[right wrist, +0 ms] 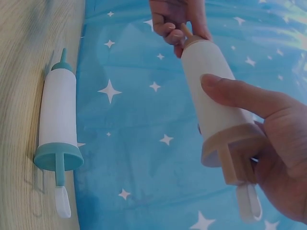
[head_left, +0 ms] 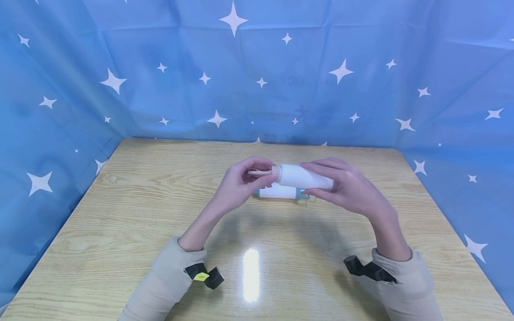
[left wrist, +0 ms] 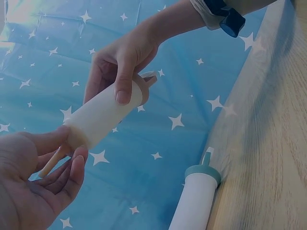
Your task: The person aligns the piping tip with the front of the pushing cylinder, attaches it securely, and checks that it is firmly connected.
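A white tube (head_left: 302,177) is held level above the table between both hands. One end has a tan pointed nozzle (left wrist: 53,161); at the other, a tan flanged cap (right wrist: 232,142) bears a stem with a white loop (right wrist: 248,203). My left hand (head_left: 241,183) pinches the tube at its nozzle end, fingertips around the tan collar. The right hand (head_left: 353,185) grips the white body near the flanged cap, thumb along its side. Just behind and below lies a second white tube (right wrist: 58,105) of the same shape with teal ends, touched by neither hand.
The wood-grain table (head_left: 132,223) carries a bright light reflection (head_left: 250,274) near its front. A blue curtain with white stars (head_left: 257,67) closes off the back and both sides. Each sleeve wears a black wrist camera, one on the left (head_left: 202,274) and one on the right (head_left: 369,268).
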### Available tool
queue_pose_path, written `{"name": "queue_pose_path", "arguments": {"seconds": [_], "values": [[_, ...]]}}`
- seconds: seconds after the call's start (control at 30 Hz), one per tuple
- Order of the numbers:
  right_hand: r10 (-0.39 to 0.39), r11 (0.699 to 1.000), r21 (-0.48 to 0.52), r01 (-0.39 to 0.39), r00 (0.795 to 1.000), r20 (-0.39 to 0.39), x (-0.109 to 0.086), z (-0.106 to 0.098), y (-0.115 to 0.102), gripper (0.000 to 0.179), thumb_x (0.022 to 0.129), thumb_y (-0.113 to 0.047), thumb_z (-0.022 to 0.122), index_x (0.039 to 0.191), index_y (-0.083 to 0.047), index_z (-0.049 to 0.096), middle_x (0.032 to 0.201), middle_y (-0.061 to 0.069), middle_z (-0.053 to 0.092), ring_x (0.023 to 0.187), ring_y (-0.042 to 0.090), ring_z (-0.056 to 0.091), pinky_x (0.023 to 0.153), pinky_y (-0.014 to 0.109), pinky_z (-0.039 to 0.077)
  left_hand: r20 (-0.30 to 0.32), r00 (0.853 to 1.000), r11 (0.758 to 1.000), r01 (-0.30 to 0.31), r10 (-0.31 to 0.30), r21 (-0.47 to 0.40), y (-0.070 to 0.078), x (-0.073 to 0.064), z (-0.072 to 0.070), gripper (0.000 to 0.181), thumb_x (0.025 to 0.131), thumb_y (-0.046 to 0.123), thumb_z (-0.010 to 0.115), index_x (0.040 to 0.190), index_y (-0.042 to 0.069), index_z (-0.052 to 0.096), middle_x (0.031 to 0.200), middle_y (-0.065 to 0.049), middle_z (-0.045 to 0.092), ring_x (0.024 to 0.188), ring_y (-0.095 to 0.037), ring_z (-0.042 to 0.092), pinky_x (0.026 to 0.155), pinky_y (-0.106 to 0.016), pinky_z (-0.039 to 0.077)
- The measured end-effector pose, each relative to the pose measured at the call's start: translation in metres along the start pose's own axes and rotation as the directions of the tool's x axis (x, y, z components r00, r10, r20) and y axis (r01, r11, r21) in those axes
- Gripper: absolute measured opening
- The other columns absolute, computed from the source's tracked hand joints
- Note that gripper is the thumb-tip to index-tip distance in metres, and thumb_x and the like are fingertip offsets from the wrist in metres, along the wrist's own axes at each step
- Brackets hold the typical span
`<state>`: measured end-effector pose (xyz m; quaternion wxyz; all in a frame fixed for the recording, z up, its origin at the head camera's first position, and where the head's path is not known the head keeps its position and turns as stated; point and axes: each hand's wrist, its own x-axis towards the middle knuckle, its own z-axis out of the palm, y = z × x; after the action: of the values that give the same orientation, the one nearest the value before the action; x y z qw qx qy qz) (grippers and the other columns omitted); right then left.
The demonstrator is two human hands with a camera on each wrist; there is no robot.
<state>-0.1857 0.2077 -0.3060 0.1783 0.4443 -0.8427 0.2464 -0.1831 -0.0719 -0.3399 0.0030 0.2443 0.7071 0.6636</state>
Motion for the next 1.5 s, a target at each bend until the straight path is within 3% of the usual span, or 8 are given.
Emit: {"name": "queue_pose_path", "arguments": {"seconds": [0.33, 0.8, 1.17, 1.5], "values": [[0.002, 1.000, -0.005, -0.002, 1.000, 0.004, -0.0002, 0.0001, 0.0001, 0.061, 0.070, -0.006, 0.091, 0.128, -0.003, 0.069, 0.119, 0.013, 0.070, 0.106, 0.030, 0.066, 0.063, 0.032, 0.062, 0.013, 0.998, 0.998, -0.055, 0.055, -0.011, -0.0007, -0.0001, 0.0002, 0.031, 0.092, 0.001, 0.074, 0.122, 0.002, 0.067, 0.115, -0.010, 0.068, 0.104, -0.021, 0.070, 0.089, -0.035, 0.059], [0.001, 1.000, -0.010, -0.001, 1.000, -0.003, 0.0003, 0.0018, -0.0008, 0.060, 0.072, -0.007, 0.090, 0.128, -0.004, 0.069, 0.120, 0.014, 0.070, 0.108, 0.032, 0.066, 0.064, 0.033, 0.063, -0.013, 0.999, 0.999, -0.046, 0.045, -0.017, 0.0022, -0.0013, -0.0014, 0.022, 0.100, 0.013, 0.066, 0.120, 0.006, 0.069, 0.113, -0.007, 0.069, 0.096, -0.022, 0.072, 0.085, -0.038, 0.060], [0.016, 1.000, -0.010, -0.016, 1.000, 0.007, 0.0005, 0.0023, -0.0021, 0.061, 0.072, -0.006, 0.090, 0.129, -0.005, 0.068, 0.120, 0.014, 0.070, 0.108, 0.032, 0.065, 0.061, 0.030, 0.062, -0.017, 0.998, 0.998, -0.054, 0.054, -0.038, 0.0016, -0.0018, -0.0013, 0.022, 0.098, 0.010, 0.068, 0.119, 0.005, 0.069, 0.112, -0.008, 0.069, 0.098, -0.022, 0.072, 0.087, -0.038, 0.060], [0.027, 1.000, -0.002, -0.027, 1.000, 0.002, 0.0011, 0.0018, -0.0028, 0.060, 0.072, -0.005, 0.090, 0.128, -0.003, 0.068, 0.119, 0.015, 0.070, 0.107, 0.032, 0.065, 0.061, 0.030, 0.062, -0.034, 0.999, 0.999, -0.040, 0.040, -0.002, 0.0007, -0.0005, -0.0009, 0.031, 0.096, 0.008, 0.071, 0.126, 0.001, 0.067, 0.117, -0.008, 0.068, 0.106, -0.021, 0.068, 0.092, -0.033, 0.058]]}}
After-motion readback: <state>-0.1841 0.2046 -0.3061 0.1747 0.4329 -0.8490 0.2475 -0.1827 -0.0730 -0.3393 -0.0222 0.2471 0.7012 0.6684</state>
